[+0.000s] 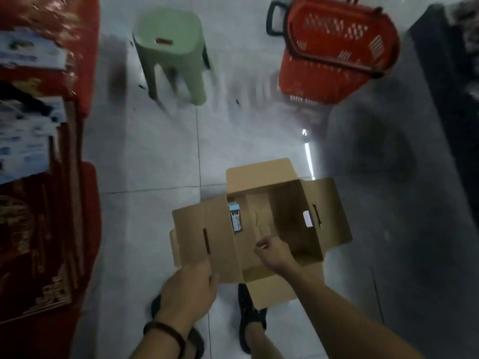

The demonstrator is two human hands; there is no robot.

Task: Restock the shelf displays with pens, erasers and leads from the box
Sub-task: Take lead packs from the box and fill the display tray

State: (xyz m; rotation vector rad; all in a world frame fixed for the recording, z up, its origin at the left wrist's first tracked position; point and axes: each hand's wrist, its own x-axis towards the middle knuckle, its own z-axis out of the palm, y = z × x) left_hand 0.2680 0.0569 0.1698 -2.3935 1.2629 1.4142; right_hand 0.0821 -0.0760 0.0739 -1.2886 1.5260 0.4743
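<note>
An open brown cardboard box (290, 211) sits on the tiled floor with its flaps spread. One blue-and-dark packet (235, 218) lies along the box's left inner wall. My left hand (190, 288) grips the near corner of the left flap. My right hand (272, 251) is inside the box near its front, fingers curled; something small and pale may be pinched in them, but the blur hides it. The shelf (39, 156) with red and blue-white packaged goods runs down the left edge of the view.
A pale green plastic stool (172, 53) stands on the floor ahead. Stacked red shopping baskets (337, 50) are at the upper right. A dark shelf unit (451, 104) lines the right side. My sandalled feet (251, 320) are just behind the box.
</note>
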